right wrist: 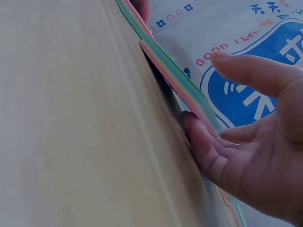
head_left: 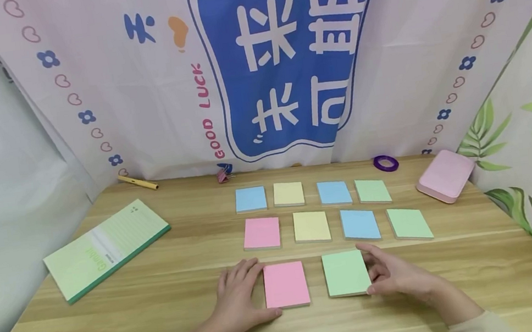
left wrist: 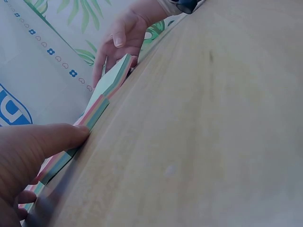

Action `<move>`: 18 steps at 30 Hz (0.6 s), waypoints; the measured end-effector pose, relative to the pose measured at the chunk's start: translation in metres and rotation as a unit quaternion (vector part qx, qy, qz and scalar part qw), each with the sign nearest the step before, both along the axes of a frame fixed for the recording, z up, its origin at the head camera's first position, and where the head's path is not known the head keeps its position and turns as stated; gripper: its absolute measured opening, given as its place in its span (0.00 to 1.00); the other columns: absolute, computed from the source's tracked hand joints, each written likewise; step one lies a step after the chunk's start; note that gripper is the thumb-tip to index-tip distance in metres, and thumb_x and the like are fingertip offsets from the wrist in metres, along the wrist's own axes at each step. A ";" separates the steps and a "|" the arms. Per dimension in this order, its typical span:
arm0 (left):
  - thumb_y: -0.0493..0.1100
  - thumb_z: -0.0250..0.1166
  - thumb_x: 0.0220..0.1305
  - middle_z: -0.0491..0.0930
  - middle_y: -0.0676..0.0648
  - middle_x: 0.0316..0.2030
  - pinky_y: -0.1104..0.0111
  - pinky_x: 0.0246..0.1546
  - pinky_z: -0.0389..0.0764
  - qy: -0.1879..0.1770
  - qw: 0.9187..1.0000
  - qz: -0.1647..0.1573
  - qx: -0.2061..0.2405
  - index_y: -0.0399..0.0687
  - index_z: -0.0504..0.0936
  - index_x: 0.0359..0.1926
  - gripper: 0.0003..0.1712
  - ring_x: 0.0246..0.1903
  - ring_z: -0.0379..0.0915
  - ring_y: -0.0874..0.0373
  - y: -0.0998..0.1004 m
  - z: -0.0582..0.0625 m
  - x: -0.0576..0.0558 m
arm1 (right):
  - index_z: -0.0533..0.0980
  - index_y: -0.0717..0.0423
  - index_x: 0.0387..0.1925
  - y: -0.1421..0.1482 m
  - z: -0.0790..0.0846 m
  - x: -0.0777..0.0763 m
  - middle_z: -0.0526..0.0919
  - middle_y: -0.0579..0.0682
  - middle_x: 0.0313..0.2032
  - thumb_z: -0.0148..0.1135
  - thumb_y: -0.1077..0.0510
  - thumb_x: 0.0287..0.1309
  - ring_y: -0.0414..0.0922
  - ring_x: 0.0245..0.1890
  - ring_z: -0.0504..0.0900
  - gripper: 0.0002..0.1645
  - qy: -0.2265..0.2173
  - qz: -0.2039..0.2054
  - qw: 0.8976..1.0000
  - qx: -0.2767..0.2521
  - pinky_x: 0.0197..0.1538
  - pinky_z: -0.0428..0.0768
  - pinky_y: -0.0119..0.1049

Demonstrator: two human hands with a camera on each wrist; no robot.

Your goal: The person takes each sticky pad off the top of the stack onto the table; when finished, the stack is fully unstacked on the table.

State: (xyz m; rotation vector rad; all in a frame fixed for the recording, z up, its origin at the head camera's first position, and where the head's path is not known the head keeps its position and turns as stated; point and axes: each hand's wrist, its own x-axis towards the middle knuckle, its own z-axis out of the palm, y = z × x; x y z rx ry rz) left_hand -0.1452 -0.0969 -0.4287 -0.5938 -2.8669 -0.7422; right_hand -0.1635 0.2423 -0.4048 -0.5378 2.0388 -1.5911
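My left hand [head_left: 240, 301] holds the left end of a pink sticky note pad [head_left: 285, 285] on the wooden table. Its thumb [left wrist: 71, 135] lies along the pad's near edge, while a fingertip is at the far left corner. To the right, my right hand [head_left: 396, 274] has its fingers curled at the right edge of a green sticky note pad [head_left: 347, 273]. In the right wrist view, a finger is tucked beneath that pad's raised edge [right wrist: 182, 87], and the thumb [right wrist: 241, 66] stands apart above it.
Two rows of sticky note pads, including a blue pad [head_left: 360, 224] and a yellow pad [head_left: 311, 227], lie beyond my hands. A green notebook [head_left: 107, 249] is on the left; a pink case [head_left: 446, 176] and purple tape roll [head_left: 386, 163] are at the back right. A yellow pen [head_left: 138, 182] lies back left.
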 end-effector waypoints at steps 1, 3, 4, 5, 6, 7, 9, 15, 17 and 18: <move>0.66 0.67 0.32 0.60 0.44 0.56 0.45 0.52 0.40 -0.002 1.000 0.000 0.001 0.47 0.65 0.56 0.49 0.57 0.49 0.46 0.000 0.000 0.000 | 0.37 0.62 0.64 0.001 0.001 0.000 0.47 0.70 0.57 0.62 0.66 0.44 0.51 0.38 0.68 0.54 0.004 0.000 1.000 0.009 0.35 0.75 0.37; 0.65 0.67 0.32 0.61 0.44 0.56 0.45 0.52 0.39 -0.003 1.000 0.001 0.003 0.46 0.65 0.56 0.50 0.57 0.49 0.46 0.001 0.000 0.001 | 0.38 0.64 0.63 0.003 0.004 0.001 0.49 0.71 0.56 0.62 0.64 0.45 0.51 0.39 0.69 0.53 0.023 0.001 0.999 0.027 0.37 0.75 0.37; 0.65 0.67 0.31 0.61 0.44 0.56 0.45 0.52 0.40 -0.004 1.000 0.000 0.003 0.46 0.65 0.56 0.50 0.57 0.49 0.46 0.002 0.000 0.001 | 0.39 0.65 0.63 0.004 0.006 0.002 0.50 0.71 0.56 0.62 0.64 0.45 0.52 0.39 0.69 0.52 0.033 0.002 0.999 0.035 0.37 0.75 0.37; 0.65 0.67 0.31 0.61 0.44 0.56 0.45 0.52 0.40 -0.004 1.000 0.000 0.004 0.46 0.65 0.56 0.50 0.57 0.49 0.46 0.002 0.000 0.001 | 0.39 0.66 0.63 0.006 0.008 0.002 0.52 0.71 0.55 0.62 0.63 0.46 0.52 0.39 0.69 0.51 0.045 0.004 0.998 0.044 0.38 0.74 0.36; 0.65 0.68 0.31 0.61 0.44 0.56 0.45 0.52 0.40 -0.004 1.000 -0.001 0.004 0.46 0.65 0.56 0.50 0.57 0.49 0.46 0.002 0.001 0.002 | 0.40 0.67 0.62 0.007 0.010 0.002 0.54 0.71 0.54 0.62 0.63 0.46 0.53 0.40 0.70 0.50 0.058 0.006 0.997 0.052 0.39 0.74 0.36; 0.65 0.68 0.31 0.61 0.44 0.56 0.45 0.52 0.40 -0.003 1.000 -0.002 0.006 0.46 0.65 0.56 0.50 0.57 0.49 0.46 0.001 0.001 0.002 | 0.40 0.68 0.62 0.009 0.012 0.002 0.56 0.71 0.53 0.62 0.63 0.46 0.53 0.40 0.70 0.50 0.070 0.008 0.996 0.062 0.40 0.74 0.36; 0.65 0.68 0.31 0.61 0.44 0.56 0.45 0.52 0.40 -0.008 1.000 -0.005 0.017 0.46 0.65 0.56 0.49 0.57 0.50 0.47 -0.001 0.003 0.001 | 0.41 0.69 0.62 0.012 0.017 0.001 0.59 0.71 0.52 0.62 0.62 0.47 0.54 0.40 0.71 0.49 0.093 0.012 0.992 0.079 0.41 0.73 0.35; 0.61 0.68 0.36 0.61 0.42 0.56 0.51 0.54 0.51 -0.073 0.992 -0.019 0.103 0.43 0.60 0.60 0.50 0.55 0.54 0.47 -0.017 0.021 -0.011 | 0.45 0.70 0.61 0.023 0.044 -0.005 0.63 0.70 0.49 0.61 0.59 0.48 0.59 0.42 0.71 0.47 0.159 0.028 0.979 0.122 0.43 0.73 0.38; 0.58 0.67 0.41 0.60 0.41 0.57 0.52 0.53 0.55 -0.088 0.988 -0.010 0.128 0.43 0.58 0.61 0.49 0.55 0.55 0.47 -0.025 0.035 -0.019 | 0.47 0.69 0.61 0.027 0.059 -0.008 0.64 0.68 0.50 0.60 0.59 0.50 0.59 0.43 0.70 0.44 0.181 0.026 0.974 0.136 0.43 0.73 0.38; 0.58 0.66 0.43 0.60 0.40 0.57 0.52 0.52 0.57 -0.086 0.988 0.001 0.132 0.42 0.58 0.61 0.47 0.55 0.55 0.46 -0.030 0.043 -0.024 | 0.47 0.68 0.61 0.029 0.067 -0.009 0.64 0.67 0.51 0.58 0.59 0.51 0.59 0.44 0.69 0.42 0.194 0.021 0.970 0.142 0.43 0.73 0.37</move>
